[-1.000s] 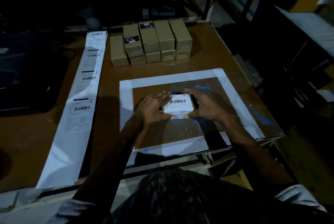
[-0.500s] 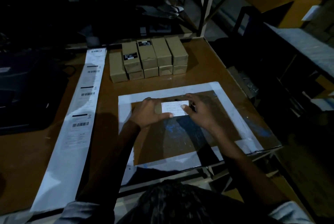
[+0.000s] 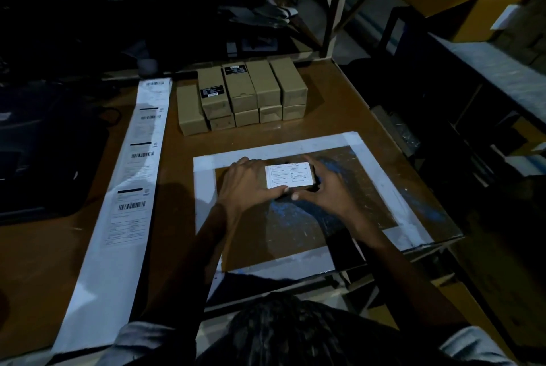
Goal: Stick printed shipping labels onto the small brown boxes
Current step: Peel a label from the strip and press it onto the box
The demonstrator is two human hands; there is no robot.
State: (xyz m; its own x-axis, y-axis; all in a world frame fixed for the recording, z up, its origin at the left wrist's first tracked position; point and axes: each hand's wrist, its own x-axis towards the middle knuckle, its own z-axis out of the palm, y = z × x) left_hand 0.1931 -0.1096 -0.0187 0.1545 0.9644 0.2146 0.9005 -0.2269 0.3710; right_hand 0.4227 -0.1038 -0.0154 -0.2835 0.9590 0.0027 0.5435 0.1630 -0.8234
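Nearest the person, both hands close on one small box (image 3: 298,188) standing on the white-bordered mat (image 3: 381,176) on the brown table (image 3: 348,105). The left hand (image 3: 251,185) curls round the box's left end, thumb tip on the lower edge of the white label (image 3: 289,175) that covers the box's top. The right hand (image 3: 328,188) cups the right end, thumb at the near edge and fingers round the far side; in the dim light it seems to grip rather than just rest. To the left a long strip of printed labels (image 3: 133,188) runs away across the table. Farther back, a cluster of brown boxes (image 3: 245,97) stands stacked together, two bearing black stickers.
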